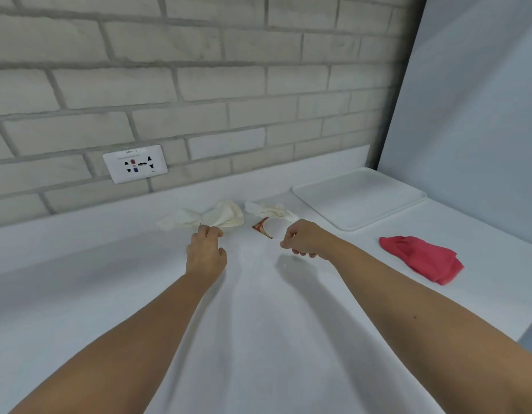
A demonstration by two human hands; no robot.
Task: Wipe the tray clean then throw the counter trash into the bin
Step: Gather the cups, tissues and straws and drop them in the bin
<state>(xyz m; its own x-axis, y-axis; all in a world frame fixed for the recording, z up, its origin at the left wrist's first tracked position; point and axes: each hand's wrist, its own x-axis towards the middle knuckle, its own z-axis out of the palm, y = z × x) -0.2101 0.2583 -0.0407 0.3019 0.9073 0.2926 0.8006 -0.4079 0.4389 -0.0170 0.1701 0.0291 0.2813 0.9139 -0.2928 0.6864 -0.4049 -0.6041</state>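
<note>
White tray [358,198] sits flat on the counter, beyond and to the right of the right hand, tucked into the corner against the side wall panel. Surface looks bare, no visible marks.

Counter trash lies just beyond both hands: a crumpled cream napkin [211,218] past the left hand, a second crumpled white tissue [272,211] past the right hand, and a torn wrapper with red-orange edge [266,230] between the hands, nearer the right.

Left hand [206,253]: fingers curled, fingertips touching or pinching the near edge of the napkin; cannot tell which for sure. Right hand [303,240]: fingers curled into a loose fist just beside the wrapper, touching or nearly so; contact is not clear, grip not visible.

Red cloth [421,258] lies bunched on the counter to the right of the right forearm, near side of the tray, apart from it.

Counter [258,324]: plain white, matte, runs wall to wall. Grey-white brick wall [199,85] behind it, with a white socket plate [135,163] beyond and left of the left hand. Pale blue-grey panel [473,115] closes off the right side.

Nothing lies between the hands and the trash. Both forearms bare, reaching forward over the counter.
</note>
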